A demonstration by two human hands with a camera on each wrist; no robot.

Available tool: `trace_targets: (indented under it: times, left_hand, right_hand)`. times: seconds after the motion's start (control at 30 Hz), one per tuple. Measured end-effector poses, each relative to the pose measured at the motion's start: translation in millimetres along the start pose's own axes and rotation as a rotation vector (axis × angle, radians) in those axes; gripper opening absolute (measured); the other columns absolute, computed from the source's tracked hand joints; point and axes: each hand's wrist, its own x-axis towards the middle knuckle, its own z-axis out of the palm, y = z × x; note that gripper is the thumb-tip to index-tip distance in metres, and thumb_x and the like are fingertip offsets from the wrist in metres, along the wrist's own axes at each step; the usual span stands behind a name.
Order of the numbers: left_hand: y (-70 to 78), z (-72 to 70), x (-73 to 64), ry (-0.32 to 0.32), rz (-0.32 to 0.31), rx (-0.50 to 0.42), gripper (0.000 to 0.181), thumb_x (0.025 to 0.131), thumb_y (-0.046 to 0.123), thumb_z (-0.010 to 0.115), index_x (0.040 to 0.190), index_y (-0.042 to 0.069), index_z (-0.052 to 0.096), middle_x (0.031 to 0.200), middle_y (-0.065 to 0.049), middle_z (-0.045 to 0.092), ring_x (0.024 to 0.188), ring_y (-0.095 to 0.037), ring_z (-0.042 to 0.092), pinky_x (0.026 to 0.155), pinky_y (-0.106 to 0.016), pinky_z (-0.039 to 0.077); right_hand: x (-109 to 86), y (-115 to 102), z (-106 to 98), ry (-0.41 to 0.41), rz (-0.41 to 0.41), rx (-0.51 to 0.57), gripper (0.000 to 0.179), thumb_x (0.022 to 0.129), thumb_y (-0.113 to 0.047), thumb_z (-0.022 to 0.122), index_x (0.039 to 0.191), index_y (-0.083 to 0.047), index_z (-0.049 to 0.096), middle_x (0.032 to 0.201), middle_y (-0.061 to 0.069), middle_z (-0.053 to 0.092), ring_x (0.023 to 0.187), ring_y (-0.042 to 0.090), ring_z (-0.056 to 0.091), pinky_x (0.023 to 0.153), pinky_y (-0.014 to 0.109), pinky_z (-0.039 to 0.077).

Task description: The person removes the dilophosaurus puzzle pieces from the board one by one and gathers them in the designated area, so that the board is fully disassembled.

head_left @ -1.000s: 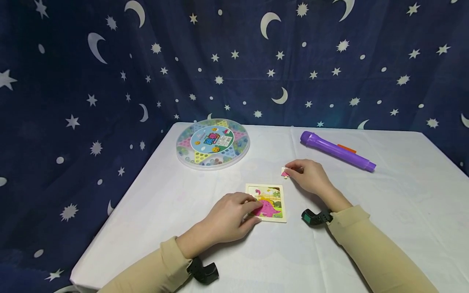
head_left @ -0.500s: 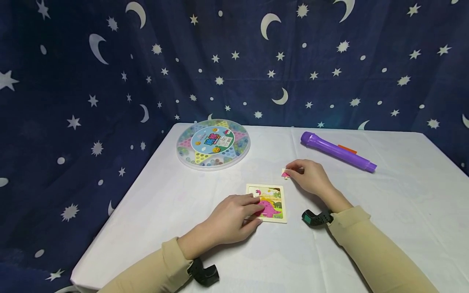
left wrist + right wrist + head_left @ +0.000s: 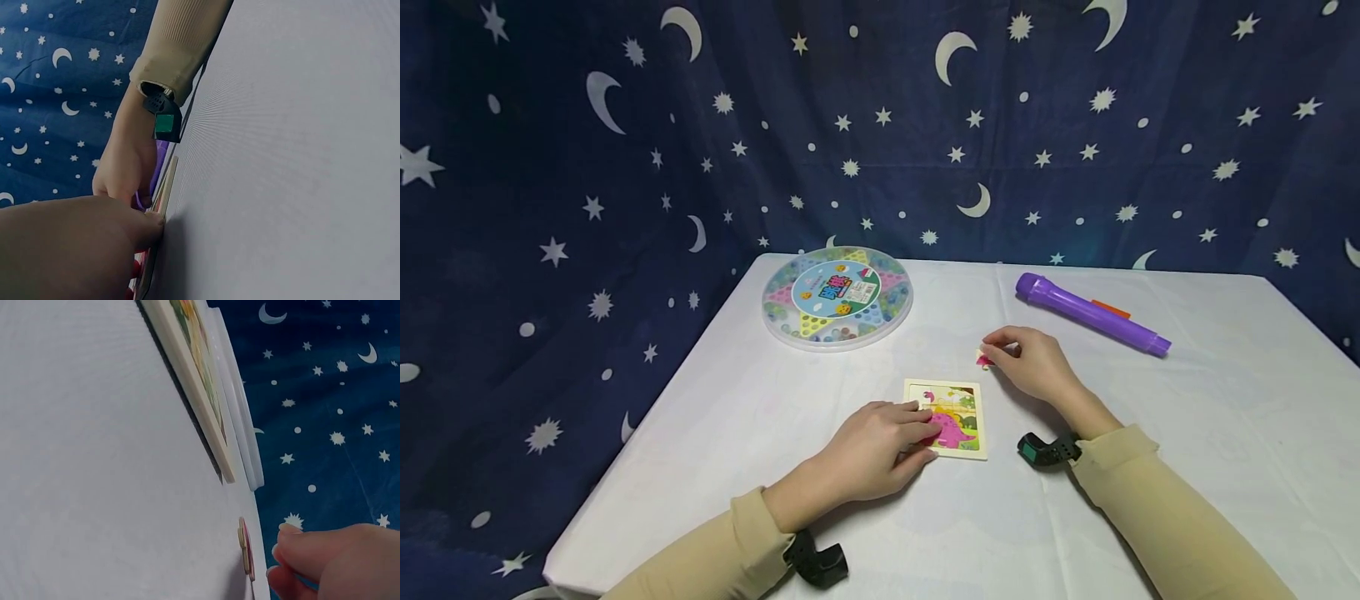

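A jigsaw puzzle board (image 3: 973, 450) with a pink dinosaur picture lies flat in the head view. My left hand (image 3: 874, 450) rests on its left side. The fingers lie across the picture; in the left wrist view the thumb (image 3: 147, 229) is against the frame's near edge. Part of the picture is hidden under them. Up and right of the board is a small pink puzzle piece (image 3: 983, 359), partly covered by my right hand (image 3: 1030, 362). In the right wrist view a gap shows between this piece (image 3: 245, 549) and the visible, loosely bent fingertips (image 3: 282, 547).
A round, clear Chinese checkers box (image 3: 837, 298) of marbles stands at the back left of the white table (image 3: 1225, 400). A purple toy microphone (image 3: 1093, 313) lies at the back right, with a small orange piece (image 3: 1111, 308) behind it. A starry dark-blue curtain hangs behind.
The small puzzle piece has turned slightly and come a little nearer the board, with less of its white showing. Both hands stay nearly in place; the left fingers lie a bit flatter.
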Motion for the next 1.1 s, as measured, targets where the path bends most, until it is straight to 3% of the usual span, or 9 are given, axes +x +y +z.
trace_targets:
  times: [0.27, 0.5, 0.67, 0.93, 1.1]
  left_hand:
    - [0.1, -1.2, 0.0, -0.016, -0.005, -0.007, 0.035, 0.098, 0.033, 0.07, 0.128, 0.015, 0.074, 0.128, -0.004, 0.07, 0.123, -0.023, 0.064, 0.103, -0.041, 0.049]
    - [1.3, -0.7, -0.1, -0.036, -0.027, -0.009, 0.035, 0.099, 0.034, 0.068, 0.129, 0.016, 0.074, 0.129, -0.003, 0.07, 0.125, -0.023, 0.063, 0.106, -0.038, 0.048]
    - [1.7, -0.4, 0.5, -0.043, -0.032, -0.002, 0.035, 0.1, 0.034, 0.068, 0.129, 0.016, 0.073, 0.13, -0.002, 0.069, 0.126, -0.023, 0.062, 0.106, -0.038, 0.047]
    - [0.4, 0.5, 0.3, -0.023, 0.0, -0.009, 0.033, 0.099, 0.031, 0.069, 0.127, 0.013, 0.074, 0.127, -0.003, 0.071, 0.125, -0.024, 0.063, 0.109, -0.035, 0.044]
    - [1.0, -0.9, 0.7, -0.023, 0.011, -0.014, 0.033, 0.099, 0.029, 0.069, 0.127, 0.012, 0.074, 0.126, -0.003, 0.071, 0.124, -0.023, 0.063, 0.111, -0.034, 0.042]
  right_hand:
    - [-2.3, -18.9, 1.2, -0.038, -0.065, 0.033, 0.019, 0.097, -0.027, 0.072, 0.111, -0.014, 0.077, 0.099, 0.003, 0.071, 0.074, 0.021, 0.05, 0.065, 0.036, 0.04]
    - [-7.7, -36.9, 2.6, -0.184, -0.11, 0.061, 0.015, 0.097, -0.025, 0.073, 0.109, -0.018, 0.078, 0.097, -0.001, 0.069, 0.073, 0.02, 0.051, 0.062, 0.034, 0.044]
    - [-13.5, -47.3, 5.9, -0.255, -0.235, 0.038, 0.014, 0.096, -0.021, 0.074, 0.109, -0.018, 0.079, 0.086, -0.006, 0.063, 0.069, 0.017, 0.049, 0.06, 0.032, 0.042]
    - [-21.3, -61.5, 15.9, -0.326, -0.402, -0.034, 0.015, 0.098, -0.019, 0.071, 0.111, -0.017, 0.078, 0.099, -0.008, 0.067, 0.085, 0.011, 0.058, 0.078, 0.036, 0.052]
    - [-22.6, -63.0, 19.3, -0.328, -0.413, -0.064, 0.016, 0.099, -0.011, 0.066, 0.109, -0.016, 0.077, 0.1, -0.006, 0.067, 0.09, 0.012, 0.06, 0.084, 0.039, 0.053]
